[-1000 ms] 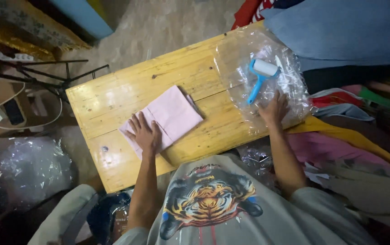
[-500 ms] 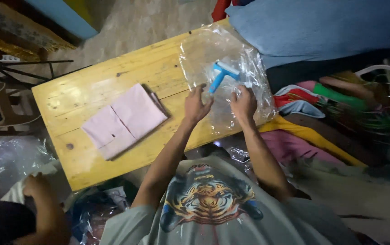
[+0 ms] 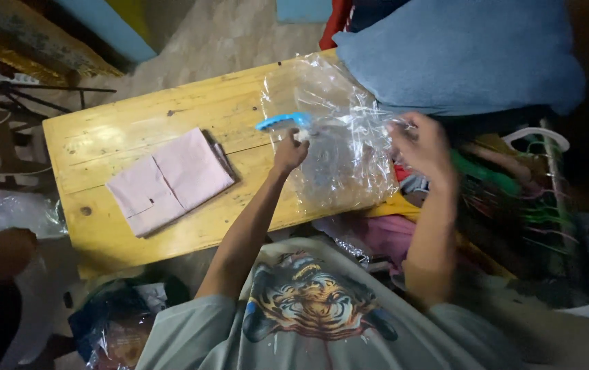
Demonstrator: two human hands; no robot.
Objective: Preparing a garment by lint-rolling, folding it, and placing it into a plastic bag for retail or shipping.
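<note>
Since half a second ago, we lift the clear bag [image 3: 339, 147] off the table [image 3: 137, 120]; left hand [image 3: 289, 152] pinches lint roller [image 3: 282, 122], right hand [image 3: 423, 145] grips the flimsy, slippery edge.

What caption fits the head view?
Left hand grips blue lint roller; right hand lifts clear plastic bag over wooden table.
</note>
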